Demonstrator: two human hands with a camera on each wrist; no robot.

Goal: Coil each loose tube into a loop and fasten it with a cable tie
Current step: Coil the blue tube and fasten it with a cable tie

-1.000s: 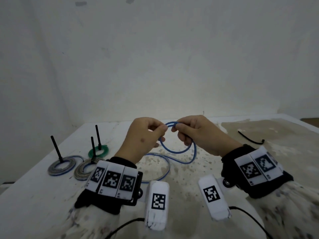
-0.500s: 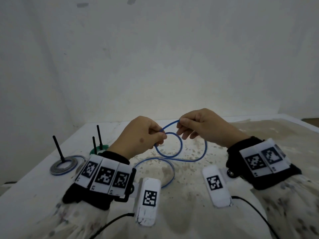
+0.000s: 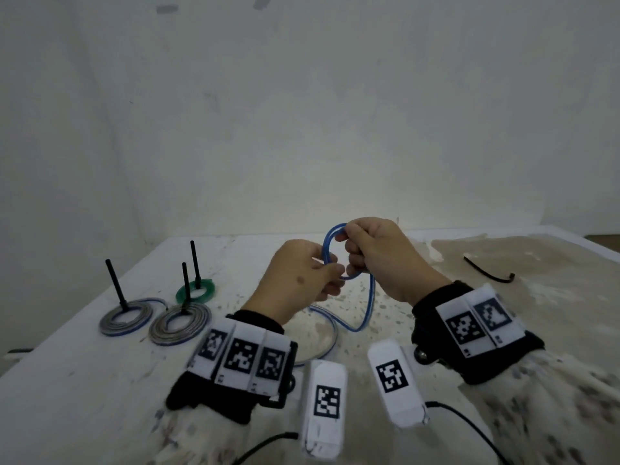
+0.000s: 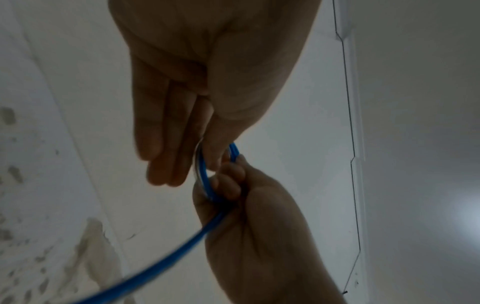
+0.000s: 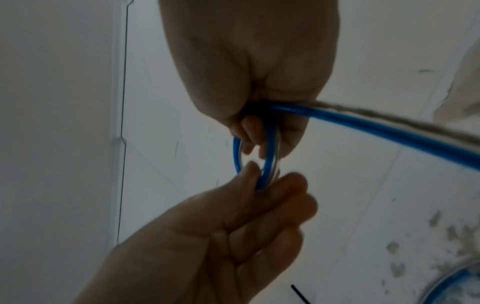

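A white counter (image 3: 84, 357) fills the lower half of the head view, its top scuffed and speckled with dark flecks, with a broad brownish stain (image 3: 523, 263) spreading over the right side. Behind it stands a plain, pale wall (image 3: 302, 112) that meets the counter's far edge.

Above the middle of the counter both hands hold the blue tube (image 3: 330, 241), wound into a small upright loop. The left hand (image 3: 298, 280) has its grip closed on the loop's lower left side, thumb against fingers. The right hand (image 3: 379, 253) grips the loop's right side with curled fingers. The tube's loose length hangs down from the hands and curves across the counter.

On the left lie two grey coils (image 3: 125, 317) and a green coil (image 3: 196, 290), each with a black cable tie (image 3: 114, 280) standing up from it. A spare black cable tie (image 3: 486, 271) lies on the stain at the far right.
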